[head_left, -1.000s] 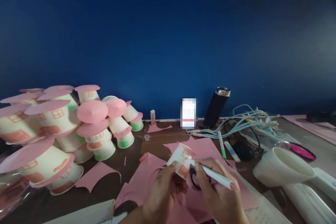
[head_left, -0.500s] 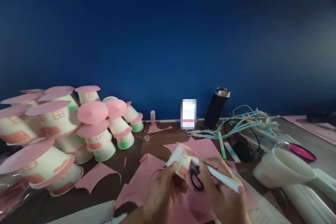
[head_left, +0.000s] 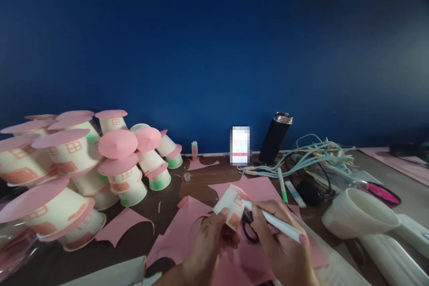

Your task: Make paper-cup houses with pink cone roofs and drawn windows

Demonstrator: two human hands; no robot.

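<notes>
A small white paper cup [head_left: 229,203] is tilted in my left hand [head_left: 209,237], whose thumb lies on its side and whose fingers curl beneath. Red window lines and a filled red door patch show on the cup's wall. My right hand [head_left: 281,237] grips a white marker [head_left: 279,224] with a reddish end, its tip at or very near the cup by the window drawing. Under both hands lie cut sheets of pink paper [head_left: 187,219]. Black-handled scissors [head_left: 248,228] rest on them, partly hidden behind my right hand.
Stacked cup houses with pink roofs [head_left: 70,147] crowd the left. At the back stand a glue stick [head_left: 194,149], a blurred bright screen [head_left: 240,145] and a dark flask [head_left: 276,138]. Cables [head_left: 311,156], a green marker [head_left: 283,186] and a large white cup [head_left: 358,214] are at right.
Both hands stay in nearly the same place, the marker still at the cup's window drawing. The whole view has shifted very slightly.
</notes>
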